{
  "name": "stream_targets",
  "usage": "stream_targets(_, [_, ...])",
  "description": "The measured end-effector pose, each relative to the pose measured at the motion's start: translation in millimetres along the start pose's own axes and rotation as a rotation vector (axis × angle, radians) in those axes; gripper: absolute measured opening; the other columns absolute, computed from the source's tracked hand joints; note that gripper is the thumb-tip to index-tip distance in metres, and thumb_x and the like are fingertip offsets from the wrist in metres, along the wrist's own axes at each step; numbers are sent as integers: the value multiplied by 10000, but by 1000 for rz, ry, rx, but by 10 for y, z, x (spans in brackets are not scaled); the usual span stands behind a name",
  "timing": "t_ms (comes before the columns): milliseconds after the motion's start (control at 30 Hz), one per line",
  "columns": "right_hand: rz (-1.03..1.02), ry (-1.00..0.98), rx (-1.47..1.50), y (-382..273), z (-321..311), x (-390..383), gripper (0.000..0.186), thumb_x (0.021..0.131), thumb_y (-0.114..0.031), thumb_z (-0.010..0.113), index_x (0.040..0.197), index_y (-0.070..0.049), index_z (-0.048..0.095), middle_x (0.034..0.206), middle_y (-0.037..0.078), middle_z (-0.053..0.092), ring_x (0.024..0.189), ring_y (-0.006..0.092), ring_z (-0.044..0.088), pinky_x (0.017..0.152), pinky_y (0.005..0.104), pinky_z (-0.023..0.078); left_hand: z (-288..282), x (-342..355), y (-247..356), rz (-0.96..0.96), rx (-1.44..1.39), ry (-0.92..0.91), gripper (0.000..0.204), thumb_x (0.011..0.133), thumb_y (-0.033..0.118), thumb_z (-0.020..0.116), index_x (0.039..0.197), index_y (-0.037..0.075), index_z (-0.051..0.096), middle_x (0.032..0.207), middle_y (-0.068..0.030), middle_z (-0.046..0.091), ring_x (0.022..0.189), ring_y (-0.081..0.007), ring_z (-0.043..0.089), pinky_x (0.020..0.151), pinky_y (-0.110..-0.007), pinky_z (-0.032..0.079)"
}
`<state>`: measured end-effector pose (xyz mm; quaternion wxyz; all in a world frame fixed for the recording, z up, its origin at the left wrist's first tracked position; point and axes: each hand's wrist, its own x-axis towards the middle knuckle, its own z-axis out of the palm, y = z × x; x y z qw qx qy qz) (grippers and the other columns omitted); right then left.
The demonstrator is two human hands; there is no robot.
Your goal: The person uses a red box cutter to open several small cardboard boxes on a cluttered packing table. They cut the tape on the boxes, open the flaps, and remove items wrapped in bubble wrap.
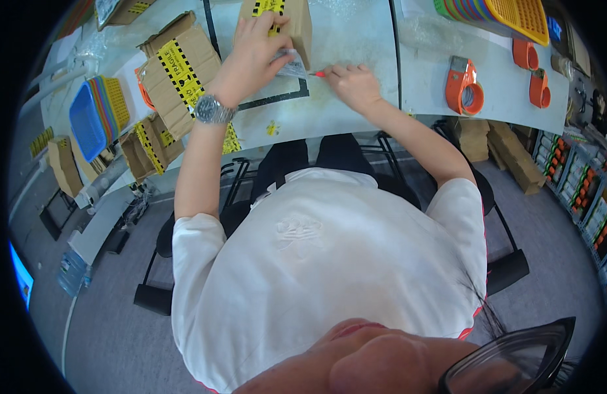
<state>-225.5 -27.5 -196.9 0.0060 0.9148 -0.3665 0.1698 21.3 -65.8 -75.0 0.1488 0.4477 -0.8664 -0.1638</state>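
My left hand (251,52), with a metal watch on the wrist, rests on a small brown cardboard box (297,23) with yellow-and-black tape and pinches a clear plastic packet (291,65) against the box's near side. My right hand (352,84) lies on the white table (329,111) just right of the packet. Its fingers are closed on a small red-tipped tool (318,74) whose tip points at the packet. The rest of the tool is hidden in my fist.
Flattened and folded cardboard boxes (178,72) with yellow tape lie at the left beside a stack of coloured baskets (96,115). Orange tape dispensers (462,88) stand at the right, with more baskets (507,13) behind them. Cartons (507,154) and shelves sit below the table's right side.
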Motion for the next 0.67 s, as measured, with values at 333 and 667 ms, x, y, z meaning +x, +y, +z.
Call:
stream_targets(333, [620, -90, 632, 277, -306, -66, 276, 937, -315, 676, 1099, -105, 751, 816, 21, 690, 628, 129, 601, 594, 300, 467, 56, 855, -1152, -276, -326, -91, 333, 894, 344, 693, 1013, 34, 669, 1162, -170, 613, 1086, -315, 584, 946, -428, 471])
stream_targets(667, [1201, 156, 1303, 333, -89, -26, 328, 950, -345, 692, 1166, -100, 731, 834, 46, 698, 740, 62, 621, 604, 251, 490, 15, 268, -887, -430, -177, -242, 998, 792, 620, 738, 1375, -141, 461, 1297, -326, 586, 1253, -337, 583, 1081, -384, 421])
